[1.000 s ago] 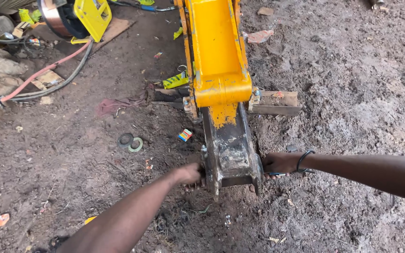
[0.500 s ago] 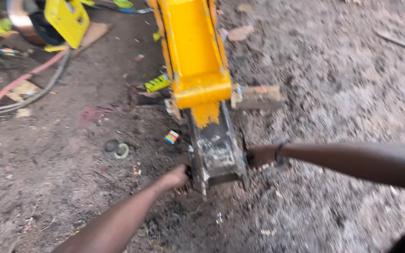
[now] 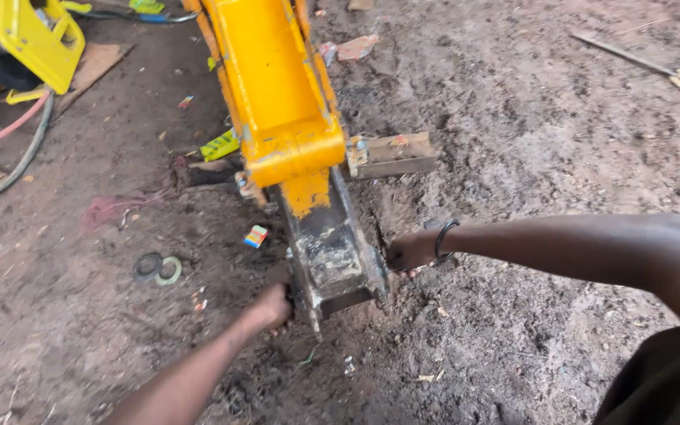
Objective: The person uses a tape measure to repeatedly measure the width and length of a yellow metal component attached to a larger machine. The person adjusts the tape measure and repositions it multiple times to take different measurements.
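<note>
**Both hands on the dirty end of the yellow arm**

You've got a yellow steel arm (image 3: 277,94) lying on the dirt floor (image 3: 529,142), paint worn off to a grimy grey, forked end (image 3: 332,260). Your left hand (image 3: 271,305) is closed around its left side plate, and your right hand (image 3: 408,250), black band on the wrist, grips the right one. A wood block (image 3: 393,153) touches the arm's right side; two rings (image 3: 157,268) lie off to the left.

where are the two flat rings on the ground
In the head view, the two flat rings, one dark and one pale, lie on the dirt at left, beside the yellow steel arm and up-left of the left hand.
</note>
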